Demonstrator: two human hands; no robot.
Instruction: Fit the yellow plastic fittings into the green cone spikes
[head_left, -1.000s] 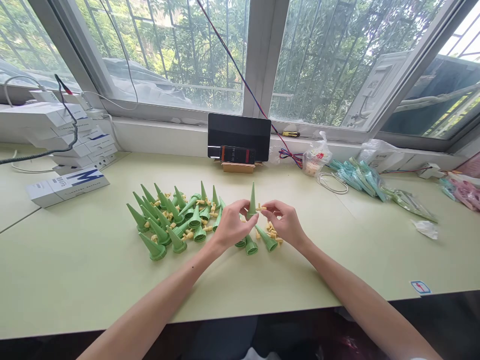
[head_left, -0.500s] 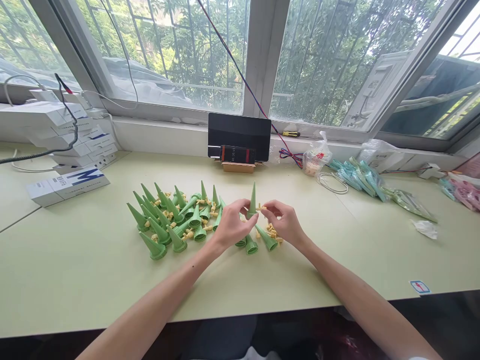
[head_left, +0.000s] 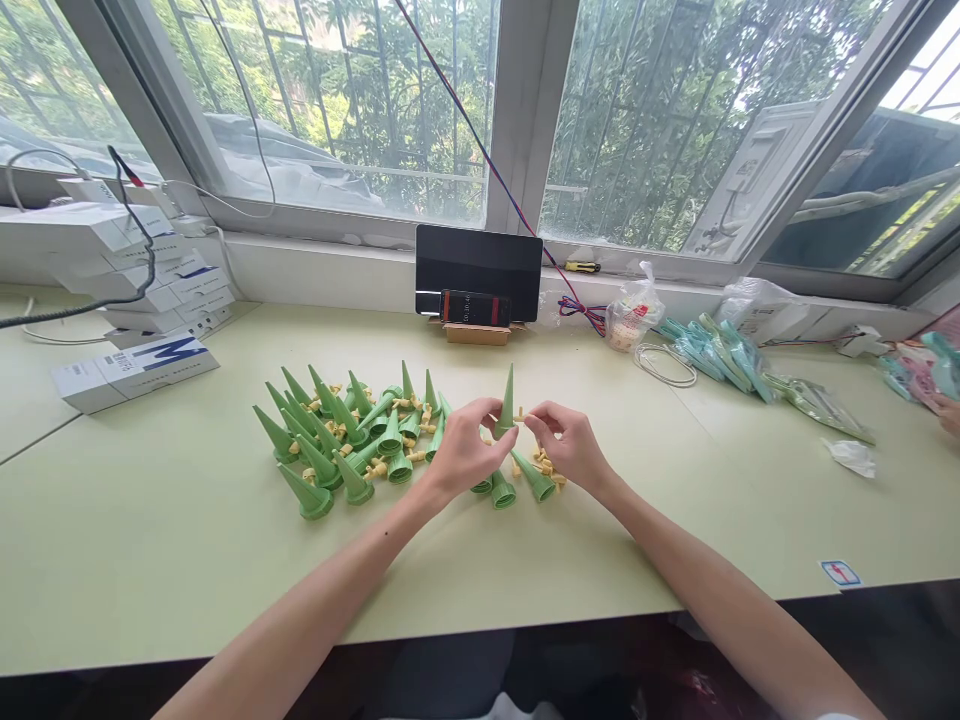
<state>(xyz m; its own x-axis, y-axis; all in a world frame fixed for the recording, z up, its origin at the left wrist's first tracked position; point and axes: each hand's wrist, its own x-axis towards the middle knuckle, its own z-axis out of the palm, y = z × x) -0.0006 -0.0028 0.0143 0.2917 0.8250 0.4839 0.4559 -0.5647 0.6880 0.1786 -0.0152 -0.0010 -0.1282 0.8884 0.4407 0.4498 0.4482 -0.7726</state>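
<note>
My left hand [head_left: 474,445] is closed around the base of a green plastic cone [head_left: 508,400], which points upward. Between the fingertips of my right hand [head_left: 568,440] is a small yellow valve piece [head_left: 522,414], held against the cone's right side. Whether it is seated in the cone I cannot tell. Below my hands lie a few loose green cones [head_left: 538,482] and a small heap of yellow pieces [head_left: 553,468]. Left of my left hand stands a large group of green cones [head_left: 322,465], many with yellow pieces at their bases.
A dark tablet [head_left: 480,262] with a phone [head_left: 475,308] leans at the back. White boxes [head_left: 139,370] are stacked at left. A tied plastic bag [head_left: 634,315], a coiled white cable [head_left: 666,366] and bagged teal parts [head_left: 720,355] lie at right. Another person's hand [head_left: 949,412] shows at the right edge.
My hands stay nearly in place; the yellow valve piece has turned slightly at the cone's side. At the far right, another person's hand and a teal item have come into view.
</note>
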